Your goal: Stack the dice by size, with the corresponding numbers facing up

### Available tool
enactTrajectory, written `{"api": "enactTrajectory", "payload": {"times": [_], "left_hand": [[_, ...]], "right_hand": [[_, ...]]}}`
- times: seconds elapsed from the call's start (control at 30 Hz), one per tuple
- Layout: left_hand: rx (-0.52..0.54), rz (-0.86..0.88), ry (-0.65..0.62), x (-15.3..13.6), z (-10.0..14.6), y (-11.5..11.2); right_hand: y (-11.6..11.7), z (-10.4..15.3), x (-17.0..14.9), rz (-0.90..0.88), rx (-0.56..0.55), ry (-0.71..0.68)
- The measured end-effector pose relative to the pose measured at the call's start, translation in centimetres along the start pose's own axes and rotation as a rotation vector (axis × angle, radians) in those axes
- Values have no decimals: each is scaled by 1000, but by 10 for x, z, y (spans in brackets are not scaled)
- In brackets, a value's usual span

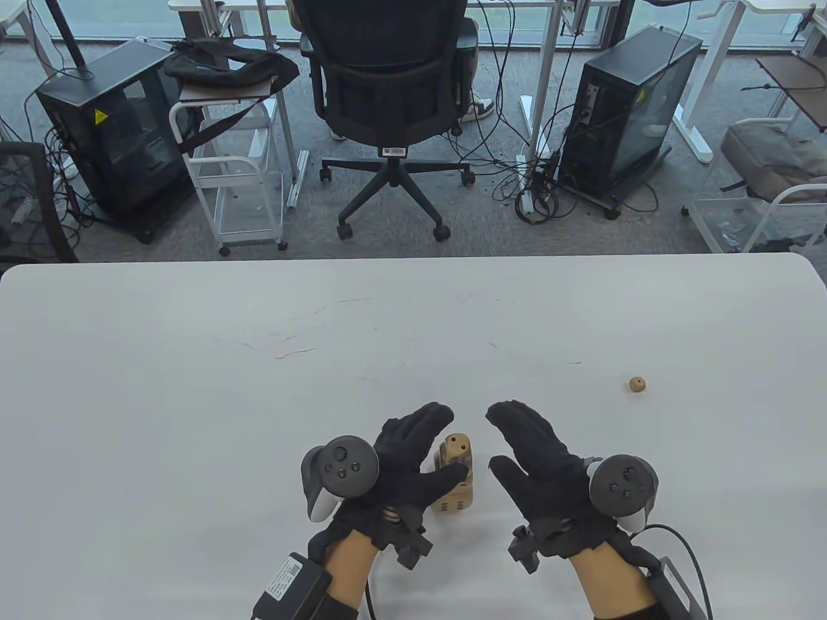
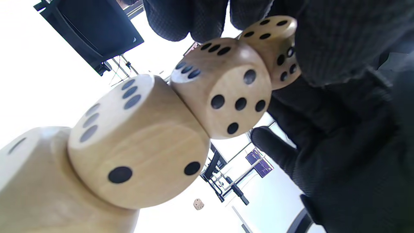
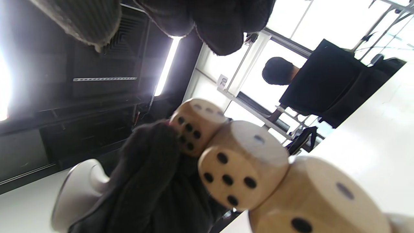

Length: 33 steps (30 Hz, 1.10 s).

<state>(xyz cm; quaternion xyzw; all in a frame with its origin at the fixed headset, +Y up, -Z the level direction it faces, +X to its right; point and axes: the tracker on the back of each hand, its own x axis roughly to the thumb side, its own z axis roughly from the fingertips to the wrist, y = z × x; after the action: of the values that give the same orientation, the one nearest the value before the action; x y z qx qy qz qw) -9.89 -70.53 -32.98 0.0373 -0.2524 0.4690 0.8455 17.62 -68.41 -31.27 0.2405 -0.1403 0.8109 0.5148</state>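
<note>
Down at the near edge of the white table a tower of wooden dice is standing, biggest at the bottom and narrowing upward. The left wrist view is showing four of them: the base die, a large one on it, a middle die above that, and a small die capping the lot. In the table view the top face is showing two dark pips.

The left hand is sitting right against the tower's left side, fingers reaching past the far side and the thumb lying across the front of the stack, touching it. Up close, gloved fingertips are pressing on the small die at the top. So that hand is holding the stack, cupping it rather than lifting it.

The right hand is hovering just to the right of the tower, apart from it, fingers spread wide and holding nothing. Its wrist view is looking across at the dice with its own fingertips hanging loose at the top edge.

Well off to the right, alone on the tabletop, the tiniest die is lying untouched; I can't read its face from here.

Beyond the table, a black office chair is standing, with a computer tower on the floor to its right.
</note>
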Motion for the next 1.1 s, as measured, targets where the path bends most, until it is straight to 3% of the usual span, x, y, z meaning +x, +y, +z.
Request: {"api": "enactTrajectory", "payload": {"times": [0.27, 0.4, 0.5, 0.7, 0.87, 1.1], "left_hand": [[-2, 35, -13, 2, 0, 7], [-3, 34, -10, 2, 0, 7], [-18, 35, -14, 3, 0, 8], [-31, 38, -22, 3, -1, 7], [-34, 53, -25, 3, -1, 8], [-40, 66, -28, 3, -2, 9]], "right_hand": [[-35, -28, -41, 249, -128, 274], [-55, -36, -70, 468, -97, 502], [-68, -36, -90, 465, -141, 629], [-93, -36, -126, 619, -115, 898], [-113, -36, -153, 726, -92, 1025], [-122, -35, -181, 709, -58, 1110]]}}
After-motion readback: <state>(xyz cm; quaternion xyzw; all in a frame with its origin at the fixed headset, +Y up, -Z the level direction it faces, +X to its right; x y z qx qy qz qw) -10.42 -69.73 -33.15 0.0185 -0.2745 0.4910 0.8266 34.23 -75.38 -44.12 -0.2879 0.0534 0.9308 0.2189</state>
